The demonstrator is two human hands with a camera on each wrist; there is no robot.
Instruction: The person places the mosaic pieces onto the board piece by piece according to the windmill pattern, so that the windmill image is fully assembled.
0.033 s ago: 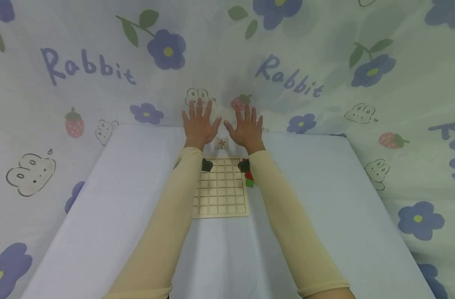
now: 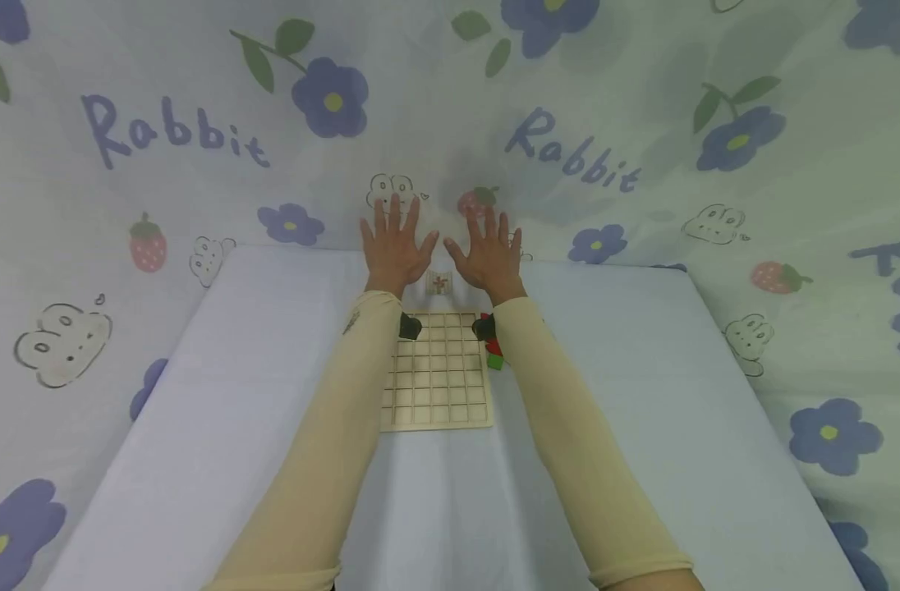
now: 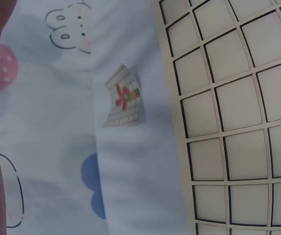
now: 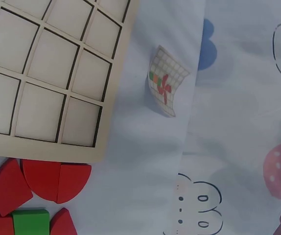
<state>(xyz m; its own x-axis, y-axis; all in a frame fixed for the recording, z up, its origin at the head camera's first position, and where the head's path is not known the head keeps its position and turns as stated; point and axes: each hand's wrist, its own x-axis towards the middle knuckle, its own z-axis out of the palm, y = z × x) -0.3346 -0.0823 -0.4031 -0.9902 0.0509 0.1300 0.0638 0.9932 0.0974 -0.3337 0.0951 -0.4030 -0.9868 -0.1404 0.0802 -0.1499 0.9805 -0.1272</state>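
Note:
In the head view, my left hand (image 2: 395, 253) and right hand (image 2: 489, 256) are held out side by side near the table's far edge, fingers straight and spread, with nothing in them. Just below and between them lies a small curled card (image 2: 438, 283). Both wrist views show its printed grid, a red flower-like figure and a short green and orange strip. Nearer the body is a wooden grid board (image 2: 438, 369), its compartments bare where visible; the left forearm covers part of it. Red pieces (image 4: 42, 178) and a green block (image 4: 31, 222) lie beside the board, partly hidden by the right sleeve in the head view.
A white cloth (image 2: 642, 410) covers the table. Behind it rises a curtain (image 2: 450, 123) printed with flowers, strawberries and rabbits, which also runs along both sides. Small black devices (image 2: 484, 328) sit at the wrists, over the board's far corners.

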